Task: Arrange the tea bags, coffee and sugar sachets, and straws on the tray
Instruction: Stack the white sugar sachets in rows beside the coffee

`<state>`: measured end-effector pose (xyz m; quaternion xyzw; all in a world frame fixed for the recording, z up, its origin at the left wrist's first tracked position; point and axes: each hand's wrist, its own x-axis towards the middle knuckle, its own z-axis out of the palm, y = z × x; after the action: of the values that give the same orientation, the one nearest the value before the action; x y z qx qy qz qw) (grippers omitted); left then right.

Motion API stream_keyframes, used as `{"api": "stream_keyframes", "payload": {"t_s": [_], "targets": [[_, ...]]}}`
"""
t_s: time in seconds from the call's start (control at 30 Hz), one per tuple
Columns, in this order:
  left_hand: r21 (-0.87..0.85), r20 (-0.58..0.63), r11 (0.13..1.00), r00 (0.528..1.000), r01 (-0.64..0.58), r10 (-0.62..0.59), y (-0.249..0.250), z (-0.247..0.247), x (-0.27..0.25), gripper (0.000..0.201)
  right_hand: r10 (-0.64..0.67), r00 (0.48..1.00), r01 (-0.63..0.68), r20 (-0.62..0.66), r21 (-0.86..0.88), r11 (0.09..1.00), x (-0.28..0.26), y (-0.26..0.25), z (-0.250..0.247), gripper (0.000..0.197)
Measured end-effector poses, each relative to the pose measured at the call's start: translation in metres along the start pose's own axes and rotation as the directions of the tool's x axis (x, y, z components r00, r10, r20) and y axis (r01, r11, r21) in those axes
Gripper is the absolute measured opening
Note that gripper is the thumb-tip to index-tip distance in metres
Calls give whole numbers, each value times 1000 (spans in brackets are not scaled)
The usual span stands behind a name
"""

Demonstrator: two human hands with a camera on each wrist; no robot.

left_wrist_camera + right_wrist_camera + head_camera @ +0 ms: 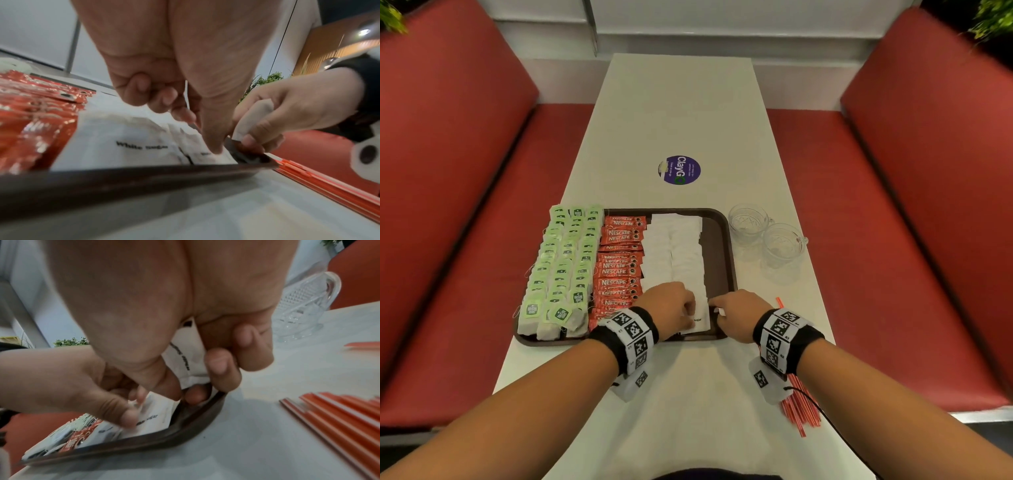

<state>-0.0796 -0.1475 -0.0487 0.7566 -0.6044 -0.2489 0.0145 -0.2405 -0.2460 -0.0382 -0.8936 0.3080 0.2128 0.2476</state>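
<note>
A brown tray (719, 240) holds rows of green tea bags (563, 260), red coffee sachets (619, 263) and white sugar sachets (674, 250). My left hand (681, 310) is over the tray's near end. Its thumb and curled fingers pinch a flat sugar sachet (133, 142) there. My right hand (717, 310) is at the tray's near right corner and grips a white sugar sachet (185, 356) between thumb and fingers, just above the rim (185, 426). Red straws (799, 404) lie on the table under my right wrist, outside the tray.
Two cut-glass cups (748, 224) (782, 250) stand on the white table just right of the tray. A round purple sticker (679, 170) is beyond the tray. Red bench seats (465, 205) flank the narrow table on both sides.
</note>
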Motion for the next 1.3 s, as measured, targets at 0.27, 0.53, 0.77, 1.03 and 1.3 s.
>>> {"api": "stream_keyframes", "payload": {"t_s": [0.27, 0.53, 0.77, 1.03, 1.3], "targets": [[90, -28, 994, 998, -57, 60, -3, -1, 2, 24, -7, 1000, 8, -9, 76, 997, -2, -3, -4, 45], [-18, -43, 997, 996, -80, 79, -6, -7, 2, 36, 13, 983, 68, -183, 427, 902, 2, 0, -5, 19], [-105, -66, 991, 995, -83, 76, -6, -17, -2, 42, -105, 954, 214, -279, 393, 894, 5, -5, -7, 19], [-184, -96, 980, 993, -81, 65, -11, -20, -10, 27, -114, 965, 195, -238, 350, 916, 8, -3, -5, 16], [-53, 1, 999, 1000, 11, -11, -6, -4, -14, 31, -47, 970, 88, -238, 162, 983, 14, -2, 1, 21]]}}
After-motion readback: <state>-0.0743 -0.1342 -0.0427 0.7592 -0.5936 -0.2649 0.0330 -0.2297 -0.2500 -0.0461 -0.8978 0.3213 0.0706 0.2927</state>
